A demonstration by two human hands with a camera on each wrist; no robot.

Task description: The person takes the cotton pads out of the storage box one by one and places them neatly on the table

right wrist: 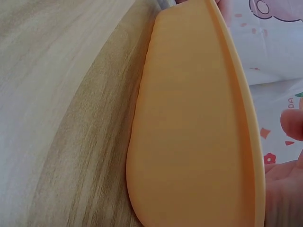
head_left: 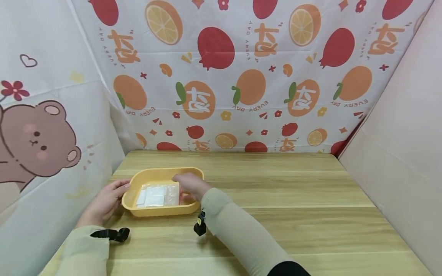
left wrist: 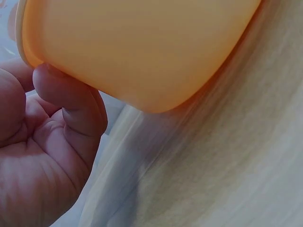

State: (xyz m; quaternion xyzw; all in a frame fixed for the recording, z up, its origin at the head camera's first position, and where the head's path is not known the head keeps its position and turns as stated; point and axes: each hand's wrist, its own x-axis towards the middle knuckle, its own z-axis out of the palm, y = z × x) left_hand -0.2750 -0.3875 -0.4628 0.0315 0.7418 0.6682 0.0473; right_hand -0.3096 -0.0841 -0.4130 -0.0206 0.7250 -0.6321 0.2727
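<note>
A yellow plastic tray (head_left: pixel 162 211) sits on the wooden table, left of the middle. My left hand (head_left: pixel 105 201) holds its left end; the left wrist view shows curled fingers (left wrist: pixel 66 87) under the rim. In the tray lies a clear zip bag (head_left: pixel 171 195) with a red strip along its right edge, and white packets (head_left: pixel 154 196) show beside and through the clear plastic. My right hand (head_left: pixel 191 186) reaches over the tray's right end, its fingers spread apart beside the red strip. In the right wrist view the tray wall (right wrist: pixel 194 118) hides part of that hand.
The wooden table (head_left: pixel 276 214) extends to the right of the tray. A fruit-print cloth (head_left: pixel 221 92) hangs behind it, a bear-print cloth (head_left: pixel 41 142) on the left and a plain pale sheet (head_left: pixel 397 134) on the right. Each wrist carries a small black camera.
</note>
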